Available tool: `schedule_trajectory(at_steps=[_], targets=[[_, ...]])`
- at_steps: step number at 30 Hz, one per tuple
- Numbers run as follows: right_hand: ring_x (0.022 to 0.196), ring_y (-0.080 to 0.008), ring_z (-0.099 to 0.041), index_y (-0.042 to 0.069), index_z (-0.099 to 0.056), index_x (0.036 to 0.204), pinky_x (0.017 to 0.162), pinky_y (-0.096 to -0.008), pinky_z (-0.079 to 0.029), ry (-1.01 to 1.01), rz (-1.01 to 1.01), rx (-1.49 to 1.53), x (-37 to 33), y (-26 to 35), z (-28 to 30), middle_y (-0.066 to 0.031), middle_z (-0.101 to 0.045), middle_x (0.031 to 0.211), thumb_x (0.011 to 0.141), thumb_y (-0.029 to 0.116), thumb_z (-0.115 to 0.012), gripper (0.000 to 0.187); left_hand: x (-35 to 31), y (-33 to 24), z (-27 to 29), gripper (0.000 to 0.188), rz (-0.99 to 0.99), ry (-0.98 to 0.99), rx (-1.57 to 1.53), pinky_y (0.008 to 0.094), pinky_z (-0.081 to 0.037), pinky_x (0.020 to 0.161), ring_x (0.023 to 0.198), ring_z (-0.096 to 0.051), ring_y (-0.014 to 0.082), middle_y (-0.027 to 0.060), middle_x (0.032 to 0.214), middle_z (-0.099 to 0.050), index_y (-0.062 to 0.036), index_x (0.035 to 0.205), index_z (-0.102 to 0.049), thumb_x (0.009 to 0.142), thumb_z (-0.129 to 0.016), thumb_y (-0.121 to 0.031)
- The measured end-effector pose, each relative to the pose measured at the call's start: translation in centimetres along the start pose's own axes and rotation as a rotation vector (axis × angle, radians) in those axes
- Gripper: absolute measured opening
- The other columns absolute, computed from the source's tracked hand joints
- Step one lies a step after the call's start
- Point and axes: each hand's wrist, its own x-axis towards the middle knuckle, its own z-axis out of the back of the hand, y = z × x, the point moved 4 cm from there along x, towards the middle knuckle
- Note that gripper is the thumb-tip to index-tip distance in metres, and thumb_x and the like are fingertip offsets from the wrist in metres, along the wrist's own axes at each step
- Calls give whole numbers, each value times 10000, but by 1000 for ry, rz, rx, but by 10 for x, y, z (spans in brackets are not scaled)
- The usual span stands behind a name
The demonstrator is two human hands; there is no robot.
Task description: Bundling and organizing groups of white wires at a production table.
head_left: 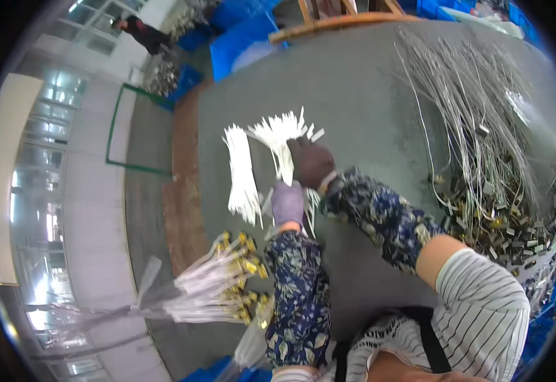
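Observation:
My left hand (287,202), in a purple glove, is closed around the lower part of a bundle of thin white strips (283,137). The strips fan out at their far end, and a few loose ends hang below the glove. Against the right side of this bundle, my right hand (314,165) in a dark brown glove has its fingers bent onto the strips near the fanned end; its fingertips are partly hidden. Just left of both hands, a second bundle of white strips (242,173) lies flat on the grey table (354,95).
Bundles of white cables with yellow ends (217,280) lie at the table's left near edge. On the right are a spread of thin grey wires (465,95) and a heap of small metal pieces (500,219). Blue bins (239,44) stand beyond, and a person (143,35) is far left.

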Motion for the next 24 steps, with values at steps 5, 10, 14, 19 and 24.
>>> schedule_trajectory(at_steps=[5,10,14,19,24], targets=[[895,-400,-607,35,-489,1157,731,-476,-508,-44,5,-20,9,11,1,-210,-551,1077,760,97,-562,408,-44,30,10,341,-77,-148,-121,432,-484,599,664,-624,362,203,803,-644,30,970,-541,837,-611,-276],[968,-393,-598,22,-461,1179,788,-471,-509,97,-93,-2,7,5,2,-223,-510,1151,749,245,-669,527,-146,61,-1,235,190,593,-1500,252,-280,398,420,-347,83,-15,602,-458,-66,798,-528,832,-664,-255],[1011,-383,-582,19,-464,1180,822,-456,-502,96,-84,-57,-3,3,26,-225,-508,1166,741,251,-694,546,-182,59,-15,204,15,411,-1694,251,-300,445,542,-391,75,-54,610,-386,-97,832,-542,799,-693,-231],[984,-327,-599,81,-507,1186,825,-407,-486,1,-57,8,-84,12,88,-158,-504,1220,730,258,-696,525,-178,92,-43,341,179,62,-915,373,-481,635,690,-607,223,66,801,-645,-35,997,-624,757,-736,-250],[912,-311,-611,78,-570,1101,783,-394,-492,134,-380,210,-204,-12,90,-136,-557,1113,704,257,-695,453,-163,45,-70,438,-111,-153,57,459,-500,673,749,-624,389,224,855,-649,-18,916,-607,851,-582,-450]])
